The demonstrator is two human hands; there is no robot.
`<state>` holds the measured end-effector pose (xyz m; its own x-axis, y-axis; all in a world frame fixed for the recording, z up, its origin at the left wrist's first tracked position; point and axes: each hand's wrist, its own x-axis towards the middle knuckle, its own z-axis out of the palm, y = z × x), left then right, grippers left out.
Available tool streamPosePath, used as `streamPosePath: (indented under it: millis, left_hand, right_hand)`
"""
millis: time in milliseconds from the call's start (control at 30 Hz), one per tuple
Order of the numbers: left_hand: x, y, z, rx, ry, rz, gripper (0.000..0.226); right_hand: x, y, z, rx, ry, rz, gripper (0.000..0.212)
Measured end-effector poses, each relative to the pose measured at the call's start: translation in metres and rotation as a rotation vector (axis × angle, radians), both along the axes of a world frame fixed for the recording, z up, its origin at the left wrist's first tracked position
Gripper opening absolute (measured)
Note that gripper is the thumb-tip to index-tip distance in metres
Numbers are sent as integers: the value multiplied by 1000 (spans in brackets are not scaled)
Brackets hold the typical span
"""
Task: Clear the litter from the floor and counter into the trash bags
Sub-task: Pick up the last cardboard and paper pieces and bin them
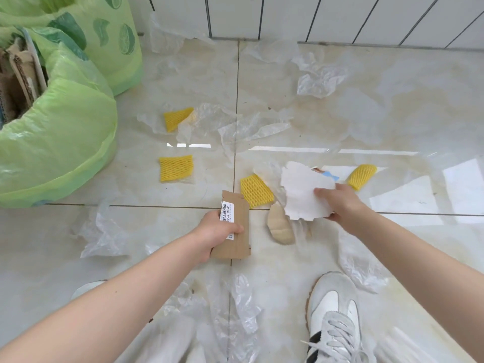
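**Two scraps in my hands, lots of litter on the floor**

My left hand [218, 230] holds a flat brown piece of cardboard [234, 231] with a torn top edge and a white barcode sticker [227, 211]. My fingers are wrapped tight around its left side, with my thumb pressed on the front.

My right hand [340, 201] holds a white piece of torn paper [305, 191] with ragged edges. My fingers pinch it at its right side.

The shiny cream tile floor [392, 113] has dark thin lines between the tiles. Four yellow foam nets with a bumpy criss-cross pattern lie on it: one far up [178, 118], one square one at the left [176, 168], one just beside the cardboard [256, 191], and one rounded one at the right [362, 176]. A smooth tan curved scrap [280, 226] lies under the white paper. Thin, see-through, crinkly plastic sheets [320, 81] are spread all around.

At the left stand two soft green plastic trash bags, the near one [60, 132] plain and puffy, the far one [112, 35] printed with lime slices. Brown cardboard pieces [18, 82] stick up inside the near bag.

My grey and white laced shoe [334, 318] is at the bottom.
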<state>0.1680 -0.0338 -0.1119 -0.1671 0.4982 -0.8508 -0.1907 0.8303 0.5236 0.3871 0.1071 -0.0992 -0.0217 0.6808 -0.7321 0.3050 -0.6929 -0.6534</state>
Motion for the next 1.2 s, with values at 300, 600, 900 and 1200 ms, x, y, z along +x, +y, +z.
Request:
streamPosePath:
  millis: [300,600,900,1200]
  left_hand:
    - [2,-4,5,16,-50,-45,27]
    - [7,4,8,37,-34,-81,26]
    - [-3,0,9,24,-43,-43,25]
    - [-18,1,12,23,-25,-2,23]
  right_hand:
    - [19,19,35,561,-532,151,23]
    - [7,-16,49,586,-405,435,14]
    - [17,-18,36,360,-412,681,19]
    - [17,-16,29,361,-457,691,20]
